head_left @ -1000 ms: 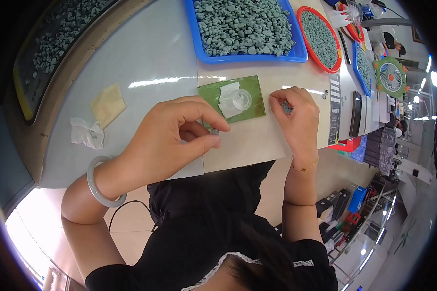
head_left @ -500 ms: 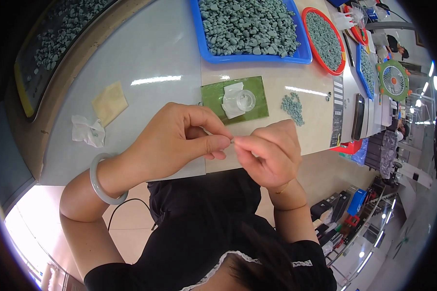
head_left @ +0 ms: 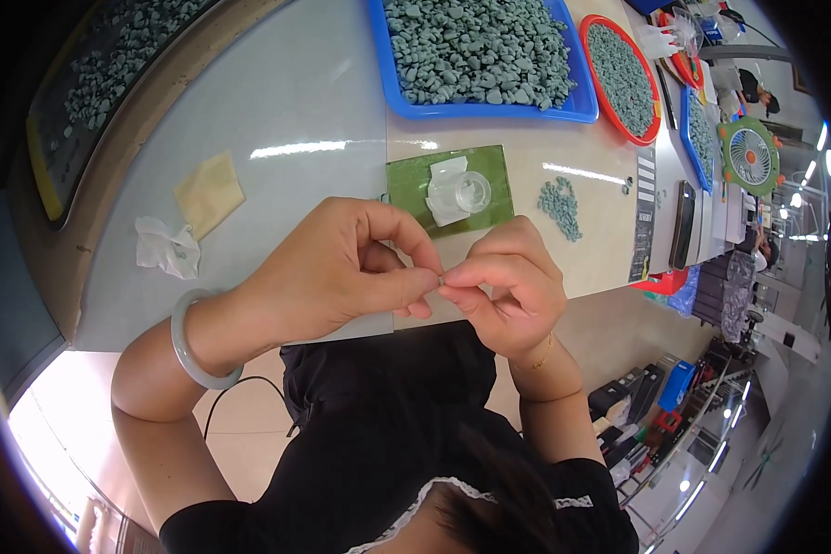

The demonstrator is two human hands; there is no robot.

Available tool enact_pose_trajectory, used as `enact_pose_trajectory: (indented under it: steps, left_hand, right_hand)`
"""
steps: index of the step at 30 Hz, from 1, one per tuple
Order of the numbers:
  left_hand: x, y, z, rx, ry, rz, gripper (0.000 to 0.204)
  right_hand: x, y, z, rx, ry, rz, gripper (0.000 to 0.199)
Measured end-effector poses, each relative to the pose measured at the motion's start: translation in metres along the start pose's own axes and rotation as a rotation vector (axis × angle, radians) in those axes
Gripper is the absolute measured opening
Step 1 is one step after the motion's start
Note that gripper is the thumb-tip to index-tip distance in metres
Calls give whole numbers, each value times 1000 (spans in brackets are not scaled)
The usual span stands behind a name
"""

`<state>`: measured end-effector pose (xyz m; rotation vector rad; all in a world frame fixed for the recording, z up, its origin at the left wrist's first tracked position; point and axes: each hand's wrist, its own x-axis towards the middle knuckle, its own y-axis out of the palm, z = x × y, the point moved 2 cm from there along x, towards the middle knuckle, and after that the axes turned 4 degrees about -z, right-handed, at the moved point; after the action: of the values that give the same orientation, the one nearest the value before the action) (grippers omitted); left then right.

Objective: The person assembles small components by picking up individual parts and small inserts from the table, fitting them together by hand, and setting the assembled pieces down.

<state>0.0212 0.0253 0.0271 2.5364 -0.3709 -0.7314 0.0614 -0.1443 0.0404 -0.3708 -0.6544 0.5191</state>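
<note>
My left hand (head_left: 342, 268) and my right hand (head_left: 508, 282) meet fingertip to fingertip just over the near edge of the table. Between the pinched fingers sits a tiny greyish bead (head_left: 441, 277); I cannot tell which hand carries its weight. A pale green bangle (head_left: 194, 342) circles my left wrist. Beyond the hands lies a green mat (head_left: 406, 185) with a small clear cup (head_left: 471, 191) on a white paper. A little heap of grey-green beads (head_left: 560, 205) rests to the right of the mat.
A blue tray (head_left: 480, 51) and a red round tray (head_left: 623, 78) of grey-green stones stand at the back. A yellow cloth (head_left: 209, 192) and crumpled white plastic (head_left: 166, 247) lie at left. A dark ruler strip (head_left: 644, 222), a phone (head_left: 683, 235) and a small fan (head_left: 750, 155) sit at right.
My right hand left the bead heap and came back to my left hand. Both hands have since stayed pinched together, shifting slightly nearer to me.
</note>
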Motion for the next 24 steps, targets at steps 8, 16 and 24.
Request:
enact_pose_trajectory:
  steps: [8, 16, 24]
  left_hand:
    - [1, 1, 0, -23, -40, 39, 8]
    - [-1, -3, -3, -53, 153, -111, 14]
    - [-2, -7, -3, -19, 225, -147, 15]
  right_hand:
    - [2, -5, -1, -62, -118, 30, 22]
    - [20, -25, -16, -352, -81, -9, 16]
    - [28, -24, -21, -536, -127, 99, 16]
